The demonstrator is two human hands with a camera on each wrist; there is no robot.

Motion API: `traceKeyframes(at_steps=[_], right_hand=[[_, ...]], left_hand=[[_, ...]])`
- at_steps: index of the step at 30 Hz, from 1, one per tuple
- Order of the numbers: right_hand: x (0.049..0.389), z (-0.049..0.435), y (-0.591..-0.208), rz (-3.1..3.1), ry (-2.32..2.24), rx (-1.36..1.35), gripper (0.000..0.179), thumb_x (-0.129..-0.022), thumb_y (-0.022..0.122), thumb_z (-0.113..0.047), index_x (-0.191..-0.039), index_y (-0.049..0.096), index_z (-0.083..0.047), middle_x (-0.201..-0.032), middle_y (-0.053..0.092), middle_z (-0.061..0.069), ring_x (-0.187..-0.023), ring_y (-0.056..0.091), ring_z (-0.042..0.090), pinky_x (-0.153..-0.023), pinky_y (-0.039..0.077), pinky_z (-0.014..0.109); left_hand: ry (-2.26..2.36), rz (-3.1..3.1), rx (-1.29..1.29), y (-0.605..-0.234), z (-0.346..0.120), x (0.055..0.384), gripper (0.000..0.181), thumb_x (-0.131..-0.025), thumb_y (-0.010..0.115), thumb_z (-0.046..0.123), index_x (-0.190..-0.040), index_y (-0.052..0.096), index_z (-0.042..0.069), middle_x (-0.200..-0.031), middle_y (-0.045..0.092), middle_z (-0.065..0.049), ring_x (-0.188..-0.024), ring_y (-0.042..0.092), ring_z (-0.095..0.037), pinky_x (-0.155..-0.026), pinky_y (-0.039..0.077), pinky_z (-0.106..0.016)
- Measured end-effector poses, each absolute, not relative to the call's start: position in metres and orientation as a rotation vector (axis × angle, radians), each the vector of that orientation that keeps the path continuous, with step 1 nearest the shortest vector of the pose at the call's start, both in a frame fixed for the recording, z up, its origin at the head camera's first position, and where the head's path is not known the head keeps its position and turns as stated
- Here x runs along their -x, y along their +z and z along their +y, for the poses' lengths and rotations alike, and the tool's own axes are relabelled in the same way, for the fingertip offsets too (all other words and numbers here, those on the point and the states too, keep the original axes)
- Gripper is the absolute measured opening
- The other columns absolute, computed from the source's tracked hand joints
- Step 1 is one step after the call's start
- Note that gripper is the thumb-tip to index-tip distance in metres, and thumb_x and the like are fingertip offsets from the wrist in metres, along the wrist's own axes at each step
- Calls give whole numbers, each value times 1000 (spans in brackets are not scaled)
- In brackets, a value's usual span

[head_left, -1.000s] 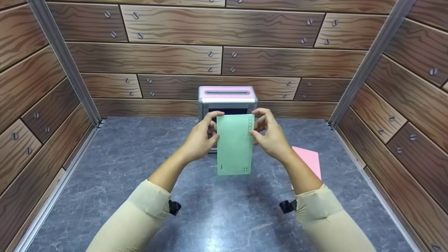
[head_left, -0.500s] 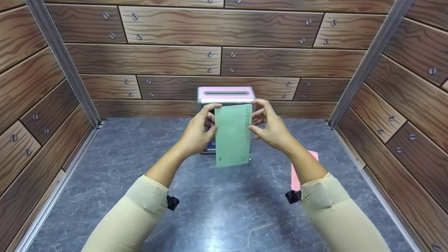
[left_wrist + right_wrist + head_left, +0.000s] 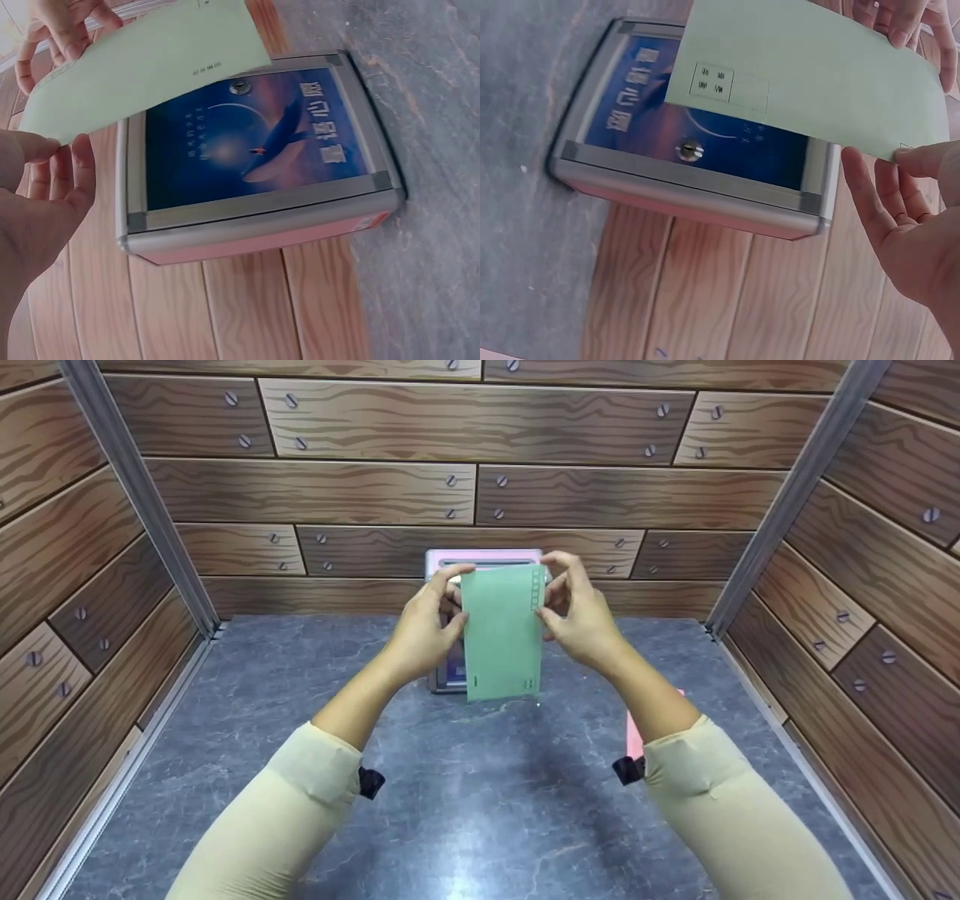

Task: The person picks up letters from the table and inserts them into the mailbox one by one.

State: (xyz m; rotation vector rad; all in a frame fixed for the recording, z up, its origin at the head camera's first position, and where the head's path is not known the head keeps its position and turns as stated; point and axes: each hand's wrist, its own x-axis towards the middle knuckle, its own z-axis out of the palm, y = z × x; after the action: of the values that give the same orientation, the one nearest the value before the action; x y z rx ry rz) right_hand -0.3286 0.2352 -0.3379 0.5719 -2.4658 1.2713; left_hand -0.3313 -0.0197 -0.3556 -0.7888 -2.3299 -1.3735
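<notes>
Both hands hold a green envelope (image 3: 502, 634) upright by its two long edges, near the top. My left hand (image 3: 427, 626) pinches its left edge, and my right hand (image 3: 585, 615) pinches the right edge. Behind the envelope stands a metal-framed box with a pink top (image 3: 484, 555) and a slot in it. The envelope overlaps most of the box's front in the head view. In the left wrist view the box's blue front panel (image 3: 300, 142) shows a whale picture and white characters. A round lock (image 3: 689, 150) shows on that panel in the right wrist view.
A pink envelope (image 3: 634, 737) lies on the grey marbled table (image 3: 480, 810), partly hidden by the right forearm. Wood-patterned walls (image 3: 480, 495) with metal corner posts enclose the back and sides.
Both hands have raised the green envelope and moved it toward the box, so its upper edge now reaches the box's top. The right forearm covers more of the pink envelope.
</notes>
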Motion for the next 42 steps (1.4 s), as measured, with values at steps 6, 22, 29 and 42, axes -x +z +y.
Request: traceKeyframes(at_steps=[6, 22, 29, 42], right_hand=[[329, 232, -320, -2366, 1221, -586, 68, -94, 68, 15, -150, 42, -14, -100, 62, 11, -86, 63, 20, -68, 68, 36], [326, 219, -290, -2103, 1015, -666, 61, -96, 66, 11, -146, 45, -18, -99, 64, 11, -96, 67, 26, -88, 58, 35], [329, 220, -284, -2017, 1006, -720, 60, -98, 64, 8, -145, 42, -21, -100, 64, 16, -90, 64, 15, -77, 59, 22], [341, 219, -271, -1914, 968, -696, 60, -97, 65, 6, -142, 40, -25, -100, 63, 12, -99, 64, 18, -78, 65, 23]], left_hand=[[-1334, -2273, 782, -338, -18, 332, 63, -99, 65, -7, -155, 51, 19, -111, 66, -11, -94, 71, -23, -85, 59, -35], [-1293, -2150, 792, -298, -23, 330, 61, -101, 62, -6, -154, 50, 22, -113, 60, -11, -102, 69, -23, -90, 65, -34], [-1278, -2079, 813, -289, -20, 329, 56, -103, 59, -6, -152, 52, 20, -113, 58, -12, -102, 68, -24, -91, 64, -31], [-1121, -1941, 880, -274, -14, 339, 55, -102, 55, -8, -147, 49, 24, -113, 58, -17, -105, 65, -29, -97, 61, -24]])
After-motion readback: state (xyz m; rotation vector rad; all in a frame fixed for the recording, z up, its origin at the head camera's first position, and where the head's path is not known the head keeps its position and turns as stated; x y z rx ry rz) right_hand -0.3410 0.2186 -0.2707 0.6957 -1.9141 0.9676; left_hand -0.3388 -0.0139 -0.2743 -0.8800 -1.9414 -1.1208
